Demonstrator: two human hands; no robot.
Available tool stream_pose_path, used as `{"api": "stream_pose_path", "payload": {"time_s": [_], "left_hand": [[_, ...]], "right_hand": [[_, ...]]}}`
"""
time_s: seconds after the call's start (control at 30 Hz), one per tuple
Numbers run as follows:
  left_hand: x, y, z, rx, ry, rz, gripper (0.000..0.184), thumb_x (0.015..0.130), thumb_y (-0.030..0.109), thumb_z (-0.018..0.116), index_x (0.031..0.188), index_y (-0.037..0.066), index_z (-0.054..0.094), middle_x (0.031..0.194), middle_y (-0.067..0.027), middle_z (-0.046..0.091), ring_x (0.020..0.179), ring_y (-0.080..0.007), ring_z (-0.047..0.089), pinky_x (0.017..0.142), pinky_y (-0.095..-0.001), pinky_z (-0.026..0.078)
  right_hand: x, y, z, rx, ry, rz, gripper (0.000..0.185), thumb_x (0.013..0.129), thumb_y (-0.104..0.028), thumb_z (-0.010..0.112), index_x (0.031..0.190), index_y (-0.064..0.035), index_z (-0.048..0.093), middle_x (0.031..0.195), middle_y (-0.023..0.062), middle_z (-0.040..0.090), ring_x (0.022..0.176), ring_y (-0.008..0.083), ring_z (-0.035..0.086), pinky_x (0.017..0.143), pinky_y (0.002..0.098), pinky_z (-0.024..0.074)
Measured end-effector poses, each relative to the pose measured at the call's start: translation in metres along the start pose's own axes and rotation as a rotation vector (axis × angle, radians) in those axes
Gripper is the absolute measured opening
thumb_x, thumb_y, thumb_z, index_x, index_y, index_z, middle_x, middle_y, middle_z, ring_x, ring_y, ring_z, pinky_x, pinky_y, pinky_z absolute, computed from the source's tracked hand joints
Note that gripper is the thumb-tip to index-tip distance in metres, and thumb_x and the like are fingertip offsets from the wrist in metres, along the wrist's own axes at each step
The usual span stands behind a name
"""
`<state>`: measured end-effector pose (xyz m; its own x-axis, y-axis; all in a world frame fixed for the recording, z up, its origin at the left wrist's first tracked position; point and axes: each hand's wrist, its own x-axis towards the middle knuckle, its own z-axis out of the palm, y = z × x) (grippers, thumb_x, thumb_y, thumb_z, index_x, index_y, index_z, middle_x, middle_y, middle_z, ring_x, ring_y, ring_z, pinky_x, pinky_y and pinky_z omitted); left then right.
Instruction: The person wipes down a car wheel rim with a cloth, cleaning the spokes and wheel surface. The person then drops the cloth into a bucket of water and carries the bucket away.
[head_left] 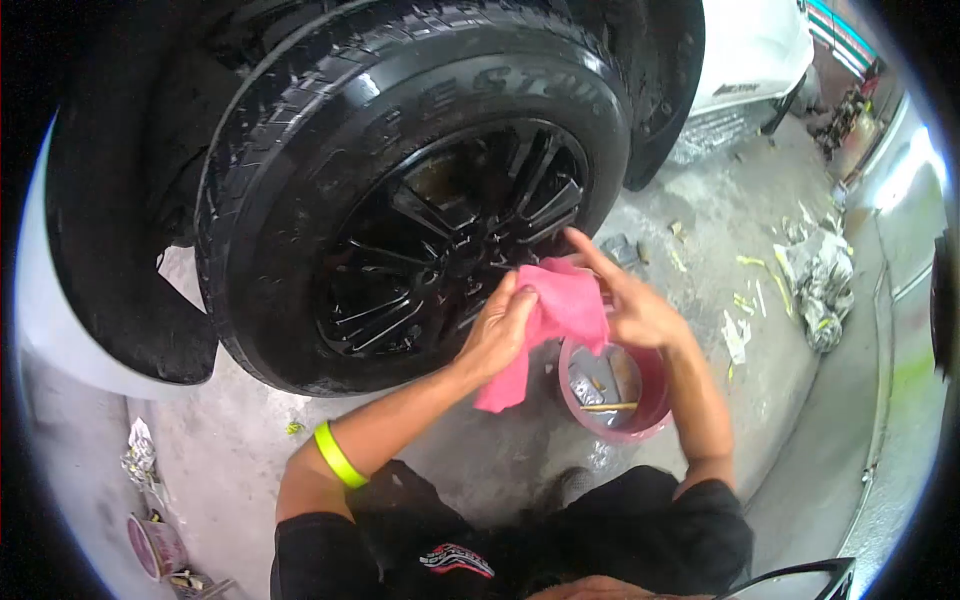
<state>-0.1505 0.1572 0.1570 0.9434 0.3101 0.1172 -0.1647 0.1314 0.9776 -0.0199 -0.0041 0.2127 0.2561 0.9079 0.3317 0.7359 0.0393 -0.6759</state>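
Note:
A pink cloth [565, 300] hangs bunched between my two hands, with one end drooping to the lower left. My left hand [500, 325] pinches its left side, thumb on top. At the cloth's right edge is my right hand [640, 308], its index finger stretched out toward the wheel and its other fingers curled against the cloth, partly hidden. Just beyond the hands stands a wet black wheel rim [465, 245] inside a large black tire [285, 250]. Below my right hand, a pink bucket [655, 410] holds water, a brush-like stick [610, 407] and other small things.
The white vehicle body [750, 50] rises around the wheel. Crumpled plastic [820, 280] and yellow-green scraps litter the concrete floor [690, 210] at the right, beside a low wall [840, 420]. Another small tub [157, 545] sits at the lower left.

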Motion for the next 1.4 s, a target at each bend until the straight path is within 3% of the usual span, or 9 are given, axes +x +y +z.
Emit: {"api": "stream_pose_path", "payload": {"time_s": [0.4, 0.57, 0.67, 0.8, 0.87, 1.07, 1.17, 1.27, 1.4], "left_hand": [[0.050, 0.017, 0.031, 0.652, -0.959, -0.259, 0.056, 0.083, 0.034, 0.074, 0.125, 0.004, 0.054, 0.107, -0.0159, 0.063, 0.094, -0.0174, 0.064, 0.080, -0.0309, 0.053], [0.059, -0.045, 0.022, 0.413, -0.334, 0.230, 0.037, 0.078, 0.003, 0.064, 0.116, 0.002, 0.062, 0.098, -0.0108, 0.069, 0.079, -0.0119, 0.066, 0.067, -0.0285, 0.054], [0.059, -0.018, 0.021, 0.213, -0.132, -0.029, 0.029, 0.084, 0.004, 0.054, 0.112, 0.002, 0.060, 0.091, -0.0055, 0.065, 0.070, -0.0100, 0.062, 0.061, -0.0259, 0.051], [0.048, -0.037, 0.050, -0.076, -0.238, 0.053, 0.023, 0.091, 0.010, 0.044, 0.111, 0.005, 0.054, 0.100, -0.0047, 0.058, 0.087, -0.0105, 0.059, 0.078, -0.0257, 0.051], [0.036, -0.037, 0.066, -0.645, -0.365, -0.115, 0.023, 0.091, 0.007, 0.043, 0.112, 0.003, 0.053, 0.107, -0.0067, 0.057, 0.098, -0.0127, 0.058, 0.088, -0.0283, 0.048], [0.048, -0.050, 0.056, -0.760, -0.084, 0.030, 0.033, 0.082, 0.001, 0.048, 0.114, 0.005, 0.052, 0.105, -0.0081, 0.059, 0.100, -0.0183, 0.058, 0.090, -0.0315, 0.048], [0.051, -0.069, 0.027, -0.123, -0.398, -0.117, 0.056, 0.075, 0.005, 0.066, 0.128, 0.007, 0.047, 0.118, -0.0091, 0.056, 0.111, -0.0207, 0.055, 0.098, -0.0331, 0.044], [0.035, -0.073, 0.031, -0.594, -0.640, -0.130, 0.073, 0.075, 0.011, 0.073, 0.141, 0.009, 0.040, 0.132, -0.0111, 0.050, 0.123, -0.0206, 0.049, 0.102, -0.0350, 0.042], [0.017, -0.106, 0.093, -0.288, -0.390, -0.318, 0.080, 0.094, 0.044, 0.062, 0.151, 0.005, 0.023, 0.147, -0.0113, 0.037, 0.137, -0.0213, 0.034, 0.114, -0.0376, 0.027]], "right_hand": [[-0.061, 0.014, -0.001, 0.759, 0.830, 0.294, 0.031, 0.087, 0.001, 0.055, 0.116, -0.0036, 0.066, 0.096, 0.0060, 0.070, 0.080, 0.0152, 0.067, 0.068, 0.0282, 0.0556], [-0.087, 0.043, -0.012, 0.664, 0.817, 0.361, 0.032, 0.083, 0.007, 0.049, 0.109, 0.0000, 0.065, 0.099, 0.0083, 0.069, 0.088, 0.0165, 0.066, 0.077, 0.0294, 0.0545], [-0.126, 0.078, -0.024, 0.503, 0.505, 0.497, 0.052, 0.078, 0.011, 0.053, 0.129, -0.0014, 0.056, 0.117, 0.0123, 0.064, 0.110, 0.0208, 0.060, 0.096, 0.0334, 0.0477], [-0.115, 0.073, 0.020, 0.350, 0.050, 0.406, 0.106, 0.072, 0.007, 0.067, 0.156, -0.0086, 0.005, 0.147, 0.0163, 0.038, 0.138, 0.0220, 0.036, 0.114, 0.0383, 0.0298], [-0.096, 0.067, 0.050, 0.049, 0.389, 0.214, 0.081, 0.081, -0.017, 0.068, 0.150, -0.0028, 0.029, 0.127, 0.0181, 0.057, 0.113, 0.0239, 0.061, 0.094, 0.0382, 0.0486], [-0.099, 0.052, 0.030, 0.629, 0.487, 0.561, 0.026, 0.078, -0.004, 0.065, 0.103, 0.0003, 0.060, 0.071, 0.0041, 0.064, 0.048, 0.0081, 0.054, 0.042, 0.0221, 0.0401], [-0.111, 0.053, 0.013, 0.609, 0.625, 0.549, 0.025, 0.078, -0.006, 0.063, 0.102, -0.0003, 0.064, 0.070, 0.0029, 0.064, 0.048, 0.0084, 0.054, 0.043, 0.0234, 0.0412], [-0.121, 0.042, -0.002, 0.561, 0.467, 0.563, 0.023, 0.080, -0.014, 0.062, 0.097, -0.0008, 0.069, 0.069, 0.0016, 0.065, 0.049, 0.0083, 0.055, 0.043, 0.0245, 0.0418], [-0.095, 0.048, 0.041, 0.659, 0.569, 0.596, 0.025, 0.088, -0.024, 0.056, 0.091, -0.0012, 0.067, 0.072, 0.0075, 0.065, 0.061, 0.0157, 0.062, 0.054, 0.0303, 0.0480]]}}
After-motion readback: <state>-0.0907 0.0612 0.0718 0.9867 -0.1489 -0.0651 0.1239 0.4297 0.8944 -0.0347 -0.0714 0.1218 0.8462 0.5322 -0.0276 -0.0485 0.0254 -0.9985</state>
